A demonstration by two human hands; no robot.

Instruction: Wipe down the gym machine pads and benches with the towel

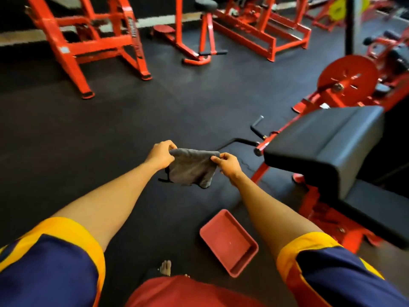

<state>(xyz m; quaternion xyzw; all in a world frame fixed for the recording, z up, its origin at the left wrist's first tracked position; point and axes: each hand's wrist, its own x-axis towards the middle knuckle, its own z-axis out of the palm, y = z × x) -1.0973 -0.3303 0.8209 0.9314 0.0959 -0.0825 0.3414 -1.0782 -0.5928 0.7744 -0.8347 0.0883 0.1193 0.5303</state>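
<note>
Pinching soft grey towel (191, 168) above rubber floor (132, 120).

Both your bare arms reach straight out in front of you, level and nearly parallel. Your left hand (161, 154) is curled closed, thumb and fingers pinching one top corner of the small grey cloth towel (190, 168). Your right hand (228, 164) pinches the other corner, knuckles up.
</note>
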